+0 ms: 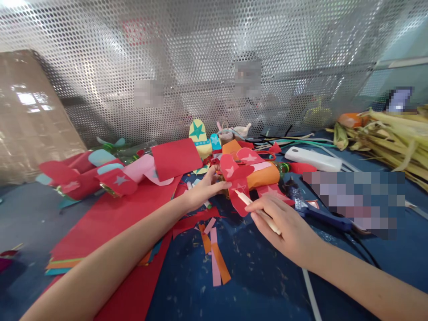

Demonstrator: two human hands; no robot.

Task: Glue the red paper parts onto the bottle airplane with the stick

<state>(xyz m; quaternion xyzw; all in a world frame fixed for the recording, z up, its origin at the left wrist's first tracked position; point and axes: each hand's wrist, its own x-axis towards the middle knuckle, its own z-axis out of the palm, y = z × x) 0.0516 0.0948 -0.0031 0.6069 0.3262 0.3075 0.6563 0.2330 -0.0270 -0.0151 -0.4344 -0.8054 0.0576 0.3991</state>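
My right hand (282, 223) pinches a cream-white marker pen (259, 213). Its tip meets a red paper flap (238, 200) with a thin star outline on it. The flap belongs to a plastic bottle wrapped in orange paper (264, 176), lying on its side with its green neck to the right. Other red flaps around it bear pale stars. My left hand (207, 189) grips the left end of this bottle, thumb along the flap; some fingertips are hidden. Below that hand lies a white pen with a green end (207, 204).
More paper-covered bottles (80, 176) lie left, beside stacked red paper (113, 214). Paper strips (216, 261) are in front. A blue-handled tool (321, 217), white power strip (312, 159) and dried husks (384, 138) are right. A perforated metal panel (207, 67) stands behind.
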